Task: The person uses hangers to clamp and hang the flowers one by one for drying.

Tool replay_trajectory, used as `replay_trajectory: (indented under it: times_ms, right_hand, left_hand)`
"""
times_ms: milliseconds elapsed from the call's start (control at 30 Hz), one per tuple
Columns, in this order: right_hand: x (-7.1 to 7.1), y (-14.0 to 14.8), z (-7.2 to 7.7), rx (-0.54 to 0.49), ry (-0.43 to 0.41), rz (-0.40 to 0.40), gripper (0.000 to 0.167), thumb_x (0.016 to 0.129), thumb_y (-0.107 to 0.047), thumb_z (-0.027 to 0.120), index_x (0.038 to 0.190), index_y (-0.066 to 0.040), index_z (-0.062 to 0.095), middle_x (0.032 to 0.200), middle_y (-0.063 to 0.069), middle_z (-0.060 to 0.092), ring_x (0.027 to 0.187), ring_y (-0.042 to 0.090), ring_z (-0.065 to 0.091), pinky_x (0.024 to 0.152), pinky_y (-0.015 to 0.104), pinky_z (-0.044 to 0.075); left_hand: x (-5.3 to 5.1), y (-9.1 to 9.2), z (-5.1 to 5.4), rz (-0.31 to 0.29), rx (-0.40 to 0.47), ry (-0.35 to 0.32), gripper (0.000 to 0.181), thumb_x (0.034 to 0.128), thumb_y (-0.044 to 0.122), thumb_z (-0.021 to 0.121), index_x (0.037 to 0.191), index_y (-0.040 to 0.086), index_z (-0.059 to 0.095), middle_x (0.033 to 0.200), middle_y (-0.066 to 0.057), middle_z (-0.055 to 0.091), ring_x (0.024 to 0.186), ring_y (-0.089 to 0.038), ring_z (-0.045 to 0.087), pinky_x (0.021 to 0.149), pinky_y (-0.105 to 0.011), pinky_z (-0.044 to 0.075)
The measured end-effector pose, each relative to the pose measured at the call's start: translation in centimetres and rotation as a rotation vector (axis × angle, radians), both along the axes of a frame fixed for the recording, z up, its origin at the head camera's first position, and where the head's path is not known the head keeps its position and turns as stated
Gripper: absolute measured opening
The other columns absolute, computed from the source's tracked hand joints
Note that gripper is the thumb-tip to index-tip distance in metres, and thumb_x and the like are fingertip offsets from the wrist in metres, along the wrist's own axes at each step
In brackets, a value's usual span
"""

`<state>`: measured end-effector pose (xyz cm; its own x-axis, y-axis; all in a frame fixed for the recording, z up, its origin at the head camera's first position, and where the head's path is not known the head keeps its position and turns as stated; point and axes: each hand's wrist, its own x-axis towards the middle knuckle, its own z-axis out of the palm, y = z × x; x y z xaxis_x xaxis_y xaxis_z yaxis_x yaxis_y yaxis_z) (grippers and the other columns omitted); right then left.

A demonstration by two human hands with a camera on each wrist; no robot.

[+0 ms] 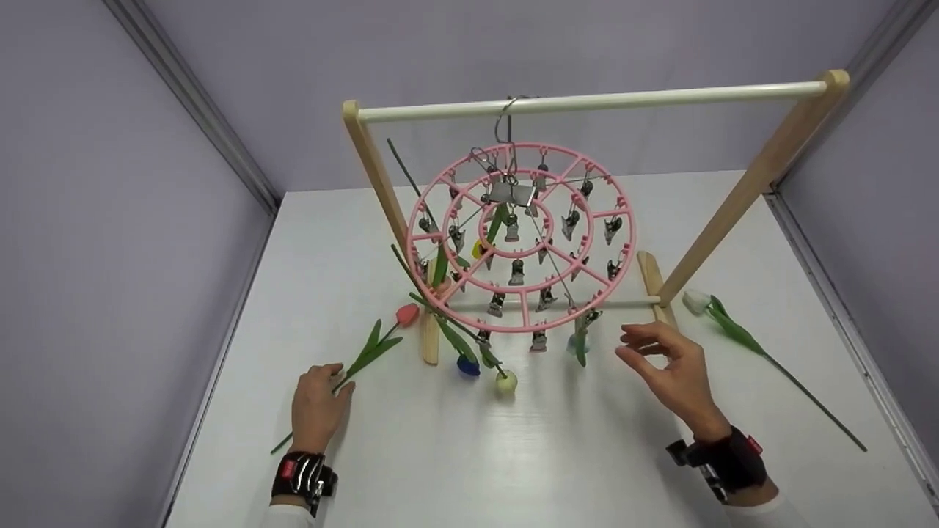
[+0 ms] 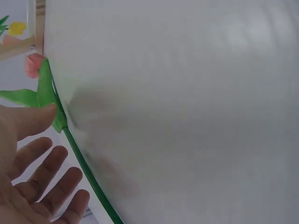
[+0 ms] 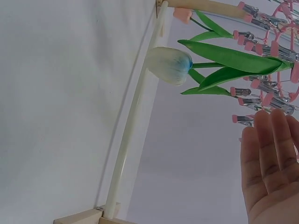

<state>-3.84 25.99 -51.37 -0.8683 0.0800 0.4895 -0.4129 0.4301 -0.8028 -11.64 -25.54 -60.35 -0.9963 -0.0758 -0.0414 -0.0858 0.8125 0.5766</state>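
My left hand [image 1: 317,407] is over the stem of a pink-red tulip [image 1: 407,315] lying on the table at the left. In the left wrist view its fingers are spread and loosely bent beside the green stem [image 2: 88,172], not closed round it. My right hand [image 1: 675,378] is held in the air with nothing in its fingers. Left of it, a white-and-blue tulip [image 3: 170,65] hangs head down from a clip of the round pink clip hanger [image 1: 524,309]. Yellow, blue and cream tulips [image 1: 506,381] also hang at the hanger's left and front.
The hanger hooks over the white bar [image 1: 623,101] of a wooden stand [image 1: 733,205]. Many metal clips dangle from its rings. At the right a white tulip [image 1: 697,301] lies on the table [image 1: 528,462]. Grey walls [image 1: 110,220] enclose the table at the back and sides.
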Motion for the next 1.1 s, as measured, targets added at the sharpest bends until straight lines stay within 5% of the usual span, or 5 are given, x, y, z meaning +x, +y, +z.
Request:
replay_trajectory:
  times_ms: [367, 700, 1100]
  right_hand:
    - [1.0, -0.3, -0.8, 0.065, 0.003, -0.112, 0.037, 0.076, 0.020, 0.081, 0.108, 0.002, 0.078, 0.094, 0.022, 0.075, 0.088, -0.005, 0.068, 0.076, 0.010, 0.054]
    - [1.2, -0.6, -0.8, 0.035, -0.001, -0.095, 0.034, 0.080, 0.018, 0.079, 0.108, -0.001, 0.078, 0.093, 0.018, 0.077, 0.087, -0.003, 0.070, 0.077, 0.009, 0.054]
    - [1.1, -0.3, -0.9, 0.020, -0.023, -0.073, 0.033, 0.081, 0.017, 0.078, 0.108, -0.001, 0.079, 0.094, 0.018, 0.077, 0.087, -0.003, 0.070, 0.077, 0.010, 0.055]
  left_hand:
    - [-1.0, -1.6, -0.6, 0.008, 0.008, -0.023, 0.015, 0.0997, 0.011, 0.071, 0.107, 0.000, 0.078, 0.100, -0.017, 0.072, 0.096, -0.032, 0.065, 0.079, -0.042, 0.053]
    - [-1.9, -2.2, -0.1, -0.074, -0.059, -0.081, 0.010, 0.0999, 0.010, 0.071, 0.099, 0.002, 0.077, 0.097, -0.014, 0.071, 0.093, -0.031, 0.067, 0.076, -0.042, 0.055]
    - [-0.2, -3.8, 1.8, -0.132, -0.069, -0.119, 0.007, 0.0976, 0.009, 0.072, 0.098, 0.004, 0.076, 0.094, -0.011, 0.071, 0.092, -0.029, 0.064, 0.075, -0.039, 0.052]
